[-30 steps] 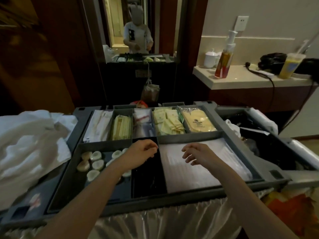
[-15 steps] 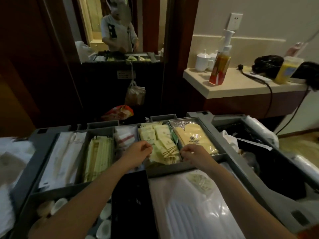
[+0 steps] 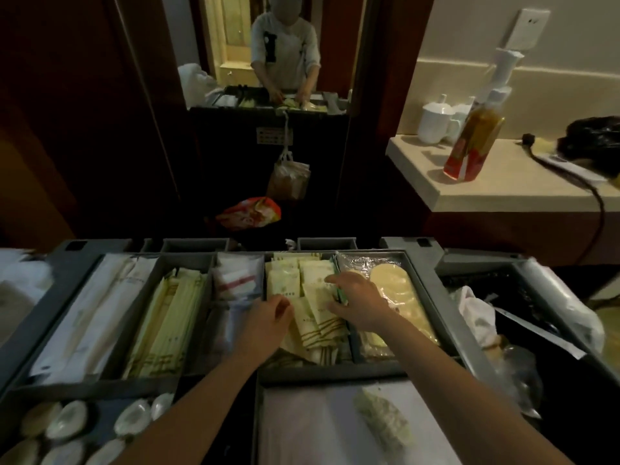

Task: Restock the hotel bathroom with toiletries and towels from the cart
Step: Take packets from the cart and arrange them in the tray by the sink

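The cart tray [image 3: 436, 297] stands in the near part of the scene, divided into compartments. Both hands work in the far row, in the compartment of pale yellow sachets [image 3: 285, 280]. The right hand [image 3: 360, 303] lies over the sachets with fingers stretched toward the left, its grip open and nothing enclosed. The left hand [image 3: 268, 317] sits at the near left edge of the same compartment, fingers curled against the sachets; whether its grip has hold of one cannot be told. Right of the sachets lie round yellow packs [image 3: 392, 283] in clear wrap; further left, long green packets [image 3: 174, 317]. A counter [image 3: 503, 193] at far right carries a pump bottle [image 3: 473, 146] and a white cup [image 3: 432, 122].
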A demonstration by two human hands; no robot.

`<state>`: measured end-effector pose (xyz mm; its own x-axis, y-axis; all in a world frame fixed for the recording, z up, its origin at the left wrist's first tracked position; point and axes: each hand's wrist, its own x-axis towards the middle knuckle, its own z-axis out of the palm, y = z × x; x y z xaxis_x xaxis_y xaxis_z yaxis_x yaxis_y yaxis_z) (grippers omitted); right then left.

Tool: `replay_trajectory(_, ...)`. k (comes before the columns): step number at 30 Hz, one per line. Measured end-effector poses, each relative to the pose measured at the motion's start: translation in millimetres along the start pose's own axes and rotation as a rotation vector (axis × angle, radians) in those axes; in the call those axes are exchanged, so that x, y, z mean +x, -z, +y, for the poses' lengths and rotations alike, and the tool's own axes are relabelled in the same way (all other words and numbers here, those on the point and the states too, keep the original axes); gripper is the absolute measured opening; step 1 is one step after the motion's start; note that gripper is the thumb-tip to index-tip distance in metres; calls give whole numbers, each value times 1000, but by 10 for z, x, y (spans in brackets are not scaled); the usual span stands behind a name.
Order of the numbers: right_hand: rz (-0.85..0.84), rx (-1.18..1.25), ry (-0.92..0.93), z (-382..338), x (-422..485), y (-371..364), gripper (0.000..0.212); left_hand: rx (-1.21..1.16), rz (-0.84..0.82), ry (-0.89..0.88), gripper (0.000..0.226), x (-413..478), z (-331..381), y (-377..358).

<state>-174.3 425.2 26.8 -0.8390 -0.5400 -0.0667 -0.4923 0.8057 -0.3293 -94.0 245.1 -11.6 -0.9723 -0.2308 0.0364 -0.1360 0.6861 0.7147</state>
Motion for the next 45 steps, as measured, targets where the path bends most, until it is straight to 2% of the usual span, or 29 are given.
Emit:
replay_trajectory(3,-136,33,26,12,183,-23,63,-45,7,-38,18,-18,-66,-41)
replay_trajectory(6,-154,84,18,36,268,4,70,-106,6,-31,16,-13,-109,-38)
replay_trajectory(9,-195,-11,41,75,304,6,71,-71,-28,-38,12,-13,-134,-47)
replay_trajectory(14,-209,-109,81,63,301,13,64,-78,-30,-32,15,-36,-112,-27)
replay_trajectory(19,-148,-39,58,47,237,9,52,-86,-23,-47,11,-38,-107,-39)
replay_trajectory(26,-41,70,114,-70,126,32,34,-101,-30,-20,19,-42,-91,-49)
replay_trajectory(29,-83,189,111,-141,60,51,32,-119,-34,-10,18,-60,-73,-40)
replay_trajectory(31,-141,216,97,-178,34,61,44,-174,-37,-9,12,-77,-39,-17)
replay_trajectory(33,-172,189,118,-195,32,56,48,-185,-58,5,14,-87,-26,-6)
replay_trajectory(35,-170,157,145,-201,33,60,40,-83,-27,-52,17,-91,-22,-3)
replay_trajectory(37,-158,218,142,-199,20,64,28,-52,10,-124,10,-94,22,-1)
replay_trajectory(38,-138,273,137,-199,6,67,20,-86,28,-132,4,-95,66,3)
replay_trajectory(40,-86,375,115,-200,-22,95,9,-231,65,-79,14,-101,173,35)
replay_trajectory(43,14,481,92,-208,-41,145,22,-446,62,-64,15,-144,374,173)
replay_trajectory(45,40,559,116,-252,-66,203,19,-565,43,-36,16,-191,503,278)
